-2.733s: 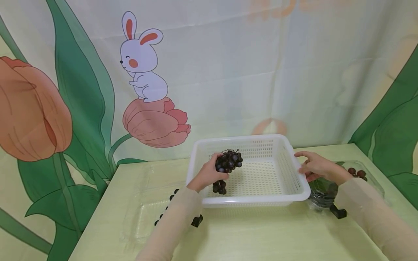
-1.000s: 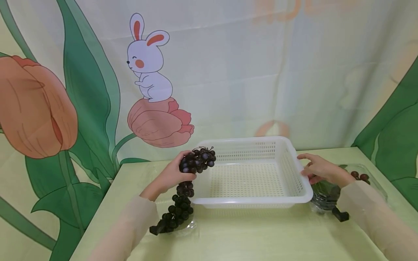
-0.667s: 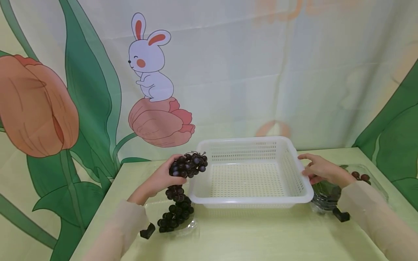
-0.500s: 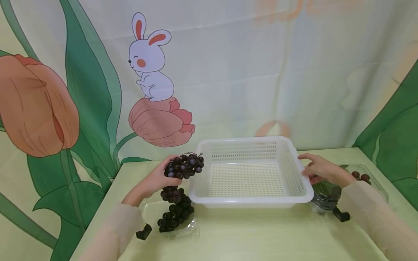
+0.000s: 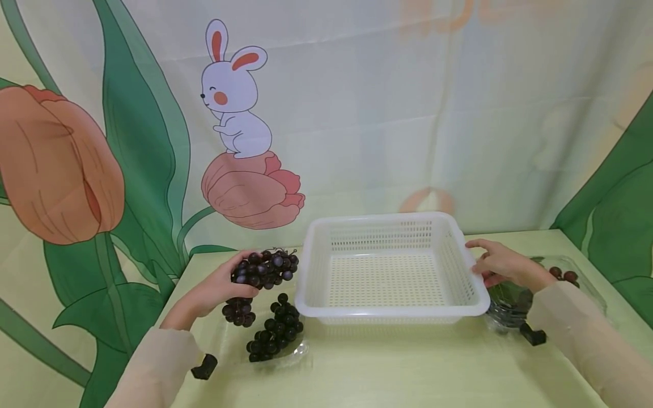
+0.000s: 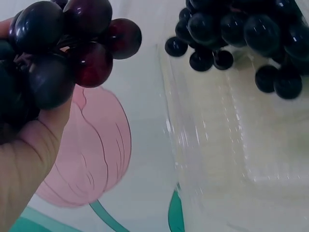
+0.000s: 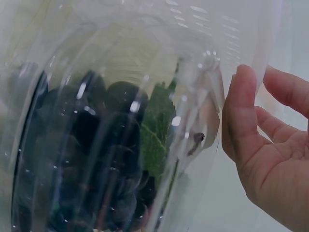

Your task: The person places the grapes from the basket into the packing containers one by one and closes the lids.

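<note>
A bunch of dark purple grapes (image 5: 265, 269) is held in my left hand (image 5: 214, 290), above and left of the white basket; its lower part dangles below the thumb. Under it, a shallow clear plastic tray (image 6: 207, 154) holds a second bunch of black grapes (image 5: 278, 331). In the left wrist view the held grapes (image 6: 91, 63) hide most of the fingers. My right hand (image 5: 502, 265) grips the right rim of the white perforated basket (image 5: 393, 312), thumb and fingers on either side of the edge. The basket has nothing in it.
Right of the basket, partly behind my right forearm, is a clear plastic container (image 7: 164, 29) with dark grapes and a green leaf (image 7: 157, 130). Some reddish grapes (image 5: 563, 276) show there too. A printed curtain (image 5: 357, 113) hangs behind the pale table (image 5: 377, 368).
My left hand has carried the grape bunch left, out of the basket and over the clear tray, sinking a little. My right hand has stayed on the basket's rim.
</note>
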Available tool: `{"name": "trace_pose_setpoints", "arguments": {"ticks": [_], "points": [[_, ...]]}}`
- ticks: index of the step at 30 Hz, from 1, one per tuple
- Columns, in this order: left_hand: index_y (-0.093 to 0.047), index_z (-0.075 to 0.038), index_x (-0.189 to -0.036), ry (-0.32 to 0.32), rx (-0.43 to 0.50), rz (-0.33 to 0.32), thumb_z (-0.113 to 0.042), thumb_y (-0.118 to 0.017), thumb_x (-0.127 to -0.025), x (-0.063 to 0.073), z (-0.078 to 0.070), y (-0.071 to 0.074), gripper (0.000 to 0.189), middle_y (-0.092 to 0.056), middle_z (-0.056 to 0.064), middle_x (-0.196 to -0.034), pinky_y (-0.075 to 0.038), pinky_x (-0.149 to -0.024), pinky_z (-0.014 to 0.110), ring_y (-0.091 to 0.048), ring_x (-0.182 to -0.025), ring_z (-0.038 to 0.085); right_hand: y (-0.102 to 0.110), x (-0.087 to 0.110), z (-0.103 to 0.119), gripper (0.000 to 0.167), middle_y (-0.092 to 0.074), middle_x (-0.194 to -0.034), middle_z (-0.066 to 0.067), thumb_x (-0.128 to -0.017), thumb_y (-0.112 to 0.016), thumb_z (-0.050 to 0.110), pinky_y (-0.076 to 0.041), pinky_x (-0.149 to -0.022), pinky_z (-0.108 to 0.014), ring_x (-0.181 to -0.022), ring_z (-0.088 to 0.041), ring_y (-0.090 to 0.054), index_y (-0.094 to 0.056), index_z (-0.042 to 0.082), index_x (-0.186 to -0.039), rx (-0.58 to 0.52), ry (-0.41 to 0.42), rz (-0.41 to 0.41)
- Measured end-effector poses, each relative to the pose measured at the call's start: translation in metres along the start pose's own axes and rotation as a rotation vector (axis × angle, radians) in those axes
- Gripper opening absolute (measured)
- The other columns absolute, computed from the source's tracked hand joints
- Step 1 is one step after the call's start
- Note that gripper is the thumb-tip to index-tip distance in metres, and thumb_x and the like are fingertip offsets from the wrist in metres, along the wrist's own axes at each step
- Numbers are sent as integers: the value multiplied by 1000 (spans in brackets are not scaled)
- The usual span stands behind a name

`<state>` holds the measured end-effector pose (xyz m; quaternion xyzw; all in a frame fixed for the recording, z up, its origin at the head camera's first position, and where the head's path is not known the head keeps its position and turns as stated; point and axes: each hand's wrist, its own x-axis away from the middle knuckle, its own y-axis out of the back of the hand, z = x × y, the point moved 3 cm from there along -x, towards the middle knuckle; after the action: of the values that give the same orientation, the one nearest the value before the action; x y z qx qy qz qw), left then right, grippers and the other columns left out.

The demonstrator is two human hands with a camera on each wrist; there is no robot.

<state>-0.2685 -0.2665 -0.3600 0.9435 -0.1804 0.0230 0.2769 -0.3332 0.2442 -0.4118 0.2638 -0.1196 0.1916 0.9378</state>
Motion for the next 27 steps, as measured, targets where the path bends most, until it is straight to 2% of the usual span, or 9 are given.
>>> {"name": "trace_pose_setpoints", "arguments": {"ticks": [5, 10, 16, 27], "points": [[-25, -18, -135, 14, 4, 15, -17, -65, -76, 10, 12, 8, 72, -35, 20, -130, -43, -84, 44, -39, -115, 35, 0, -1, 0, 73, -49, -105, -23, -82, -58, 10, -52, -64, -37, -74, -19, -60, -13, 1, -139, 5, 1, -3], [-22, -14, -138, 56, 6, 32, -17, -66, -76, 17, 27, 12, 76, -32, 21, -133, -42, -85, 44, -37, -117, 35, 0, -1, -1, 73, -49, -105, -23, -82, -58, 10, -52, -64, -37, -74, -19, -60, -13, 1, -139, 6, 3, -3], [-21, -12, -138, 113, 18, 61, -17, -66, -75, 21, 41, 13, 78, -36, 22, -130, -43, -84, 43, -40, -115, 33, 0, -1, -1, 73, -50, -105, -23, -82, -58, 11, -52, -63, -37, -72, -19, -60, -13, 1, -139, 10, 4, -3], [-19, -8, -137, 147, 84, 120, -16, -63, -76, 24, 58, 12, 76, -35, 22, -130, -43, -83, 40, -42, -112, 28, 0, -1, -2, 73, -49, -105, -23, -83, -58, 11, -52, -64, -38, -74, -19, -60, -12, 1, -139, 0, 9, 1]]}}
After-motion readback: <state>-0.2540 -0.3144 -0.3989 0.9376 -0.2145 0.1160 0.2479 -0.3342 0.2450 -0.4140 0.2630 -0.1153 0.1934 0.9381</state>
